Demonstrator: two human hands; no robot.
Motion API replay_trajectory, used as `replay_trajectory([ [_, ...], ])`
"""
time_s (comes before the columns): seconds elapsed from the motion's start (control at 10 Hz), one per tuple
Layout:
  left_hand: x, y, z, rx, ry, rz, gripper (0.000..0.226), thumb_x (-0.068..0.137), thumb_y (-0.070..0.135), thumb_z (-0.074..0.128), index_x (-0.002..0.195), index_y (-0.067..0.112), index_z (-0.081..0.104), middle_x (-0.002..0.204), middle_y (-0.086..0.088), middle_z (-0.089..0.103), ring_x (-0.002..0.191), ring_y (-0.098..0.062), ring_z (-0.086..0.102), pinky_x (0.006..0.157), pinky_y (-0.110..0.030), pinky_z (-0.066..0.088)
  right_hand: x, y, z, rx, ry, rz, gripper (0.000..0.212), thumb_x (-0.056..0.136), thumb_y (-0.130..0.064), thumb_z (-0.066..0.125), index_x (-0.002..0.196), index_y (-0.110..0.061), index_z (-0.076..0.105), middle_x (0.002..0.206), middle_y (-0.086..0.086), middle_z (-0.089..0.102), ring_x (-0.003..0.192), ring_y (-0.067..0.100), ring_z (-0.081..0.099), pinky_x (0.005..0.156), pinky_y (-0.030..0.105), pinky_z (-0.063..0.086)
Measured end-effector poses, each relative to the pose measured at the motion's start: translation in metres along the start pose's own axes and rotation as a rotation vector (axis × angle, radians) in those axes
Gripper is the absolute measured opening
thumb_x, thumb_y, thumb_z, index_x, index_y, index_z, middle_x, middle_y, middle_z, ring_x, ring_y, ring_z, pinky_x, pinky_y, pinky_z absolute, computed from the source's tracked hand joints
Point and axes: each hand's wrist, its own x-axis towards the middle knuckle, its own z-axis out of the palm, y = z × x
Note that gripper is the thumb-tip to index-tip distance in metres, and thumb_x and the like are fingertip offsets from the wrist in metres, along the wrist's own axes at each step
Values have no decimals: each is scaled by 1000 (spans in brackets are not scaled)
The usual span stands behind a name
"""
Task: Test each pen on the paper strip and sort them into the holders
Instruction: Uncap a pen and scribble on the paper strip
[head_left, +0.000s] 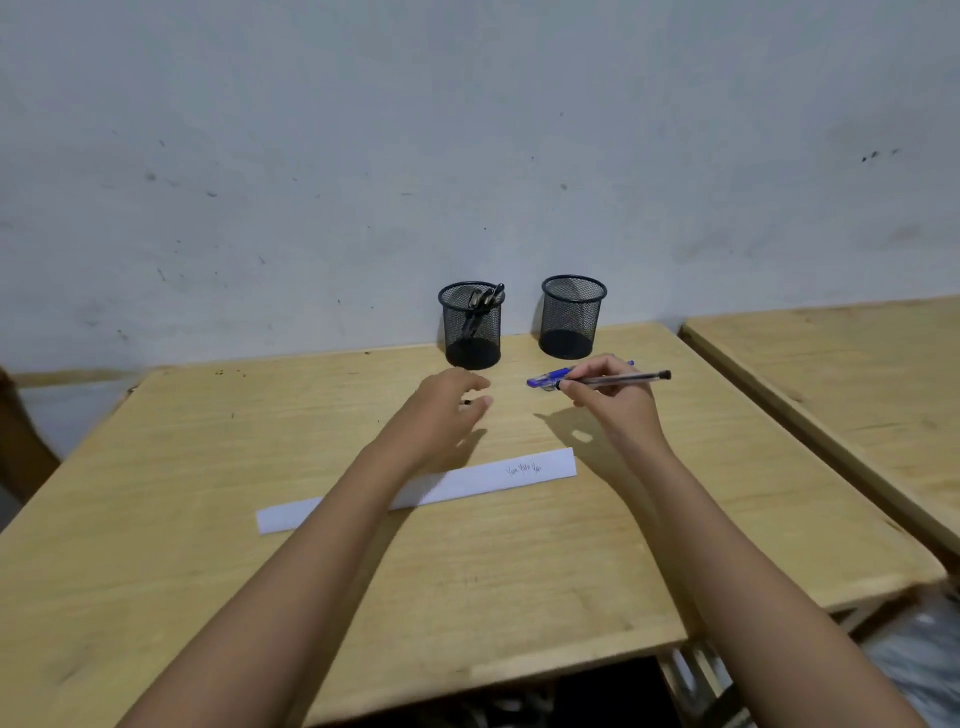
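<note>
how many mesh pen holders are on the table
2. Both stand at the far edge of the table: the left holder has pens in it; the right holder, beside it and apart, shows none inside.

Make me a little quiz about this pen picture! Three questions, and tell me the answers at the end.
1. True or false: the left holder has pens in it.
2. What is the right hand gripping? A) an eraser B) a pen C) a ruler
3. Fill the gap: the scribbles on the paper strip are near its ____ end.

Key: 1 true; 2 B; 3 right.
</note>
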Motion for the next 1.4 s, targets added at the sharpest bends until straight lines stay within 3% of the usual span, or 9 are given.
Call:
replay_trajectory([
  [0.1,-34,24,16,130,-86,89,39,97,34,42,132,19,49,139,5,49,127,-13,43,102,-30,36,-11,-1,-1,15,-33,-21,17,78,7,66,73,-6,55,59,-8,60,52,5,55,54,18,48],
  [0.2,-45,23,34,247,-142,108,46,99,37,34,142,21,35,151,2,35,140,-12,27,107,-28,28,-23,3,0,21,-38,-19,20,76,6,69,73,-7,54,66,3,60,55,4,59,58,19,50],
  [0.3,-43,18,43,337,-207,88,51,100,39,28,146,19,25,156,-1,21,145,-15,15,112,-32,21,-30,7,1,-2,-56,6,21,74,3,72,76,-5,53,70,6,62,57,3,61,60,19,51],
  [0.4,-43,10,54,423,-270,39,52,100,41,18,149,22,15,159,0,9,146,-15,6,117,-38,10,-34,12,1,-64,-101,33,23,76,1,70,72,-6,49,61,7,58,47,7,56,54,22,49],
  [0.5,-43,7,57,427,-274,34,52,100,42,15,149,24,13,159,2,6,147,-14,4,118,-38,6,-32,14,1,-74,-102,54,28,77,4,67,62,-10,46,56,4,52,46,8,53,56,25,49],
  [0.7,-43,7,58,429,-261,42,52,100,42,15,149,24,11,159,2,5,147,-14,2,119,-39,5,-30,12,3,-56,-171,92,35,71,13,57,52,-8,38,54,9,39,39,4,46,42,18,39],
  [0.9,-43,7,60,429,-256,33,52,100,42,14,149,26,10,159,3,3,147,-13,1,119,-38,4,-27,15,4,-73,-177,107,33,70,14,57,52,-8,39,50,3,42,39,5,43,43,21,39],
  [1.2,-43,7,60,426,-252,23,52,100,42,15,149,26,10,159,4,3,147,-13,1,119,-38,3,-26,17,5,-140,-163,115,24,72,8,60,59,-4,44,58,7,45,49,5,52,46,18,44],
  [1.4,-42,8,60,428,-253,21,52,100,42,15,149,26,10,159,4,3,147,-13,1,119,-38,4,-26,17,4,-138,-188,120,18,70,10,58,62,-2,46,58,10,41,45,7,45,47,23,43],
])
